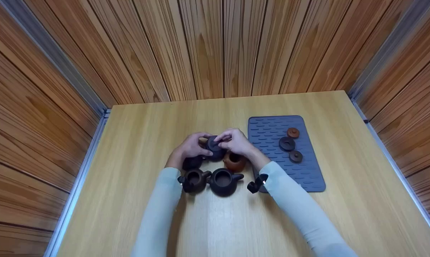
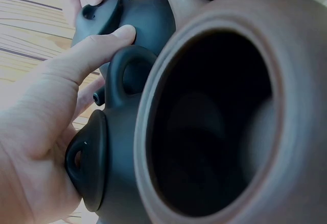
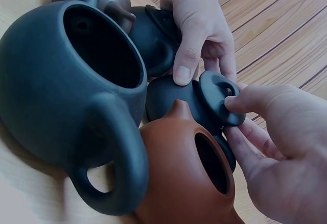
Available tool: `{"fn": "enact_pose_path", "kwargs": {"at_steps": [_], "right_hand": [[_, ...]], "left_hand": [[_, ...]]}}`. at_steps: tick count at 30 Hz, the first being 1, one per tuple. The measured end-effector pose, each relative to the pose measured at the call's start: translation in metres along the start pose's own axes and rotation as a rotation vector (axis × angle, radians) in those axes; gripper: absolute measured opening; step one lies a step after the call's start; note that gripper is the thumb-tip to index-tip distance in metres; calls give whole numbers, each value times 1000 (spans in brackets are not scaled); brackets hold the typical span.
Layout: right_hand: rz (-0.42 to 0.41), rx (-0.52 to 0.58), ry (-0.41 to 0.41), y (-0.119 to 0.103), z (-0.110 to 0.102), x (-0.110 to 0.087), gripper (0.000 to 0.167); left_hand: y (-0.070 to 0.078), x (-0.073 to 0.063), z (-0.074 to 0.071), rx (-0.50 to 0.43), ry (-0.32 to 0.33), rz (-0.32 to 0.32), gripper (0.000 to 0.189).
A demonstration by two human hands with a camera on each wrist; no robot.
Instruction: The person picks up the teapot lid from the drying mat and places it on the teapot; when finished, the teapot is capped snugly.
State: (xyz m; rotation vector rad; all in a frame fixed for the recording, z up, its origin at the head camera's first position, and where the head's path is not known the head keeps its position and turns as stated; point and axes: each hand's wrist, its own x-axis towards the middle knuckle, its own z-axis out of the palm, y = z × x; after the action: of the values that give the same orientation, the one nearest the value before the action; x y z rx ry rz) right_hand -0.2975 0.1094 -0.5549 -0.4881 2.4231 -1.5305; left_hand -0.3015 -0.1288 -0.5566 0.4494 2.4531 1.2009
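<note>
A black teapot (image 1: 219, 154) stands on the wooden bench (image 1: 207, 228), in the middle of a close group of pots, with a hand on either side of it. Its lid (image 3: 208, 95) is at the mouth of the pot; whether it is fully seated I cannot tell. The right hand (image 1: 238, 142) has its grip together on the lid, thumb and finger pinching the knob. The left hand (image 1: 192, 144) has its grip clamped on the pot's body, the thumb pressed to the near side and the fingers round behind. Under the left palm sits a second black pot (image 2: 120, 168), lid on. Just right of the held pot is an orange-brown pot (image 1: 235, 164) with an open mouth. Nearer the person, a brown pot (image 1: 197, 184) and a large dark pot (image 1: 223, 187) stand side by side, both uncovered. Farther right, a grey mat (image 1: 272, 171) carries three loose lids: a reddish one (image 1: 293, 132), a dark one (image 1: 287, 144) and a brown one (image 1: 296, 156). Pale sleeves (image 1: 297, 200) cover both forearms, and plank walls (image 1: 207, 53) surround the bench.
</note>
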Motion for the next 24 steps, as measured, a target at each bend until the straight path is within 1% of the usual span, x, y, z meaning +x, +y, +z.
{"fn": "enact_pose_path", "kwargs": {"at_steps": [5,11,20,24], "right_hand": [[-29,-57,0,-1,2,0,22],[-34,-99,15,-3,3,-1,22],[-59,-180,1,-2,2,-2,27],[-77,-175,-5,2,0,-3,28]], "left_hand": [[0,0,0,-9,-3,-2,64],[1,0,0,-5,-2,0,63],[0,1,0,10,3,6,63],[-1,1,0,11,5,5,62]]}}
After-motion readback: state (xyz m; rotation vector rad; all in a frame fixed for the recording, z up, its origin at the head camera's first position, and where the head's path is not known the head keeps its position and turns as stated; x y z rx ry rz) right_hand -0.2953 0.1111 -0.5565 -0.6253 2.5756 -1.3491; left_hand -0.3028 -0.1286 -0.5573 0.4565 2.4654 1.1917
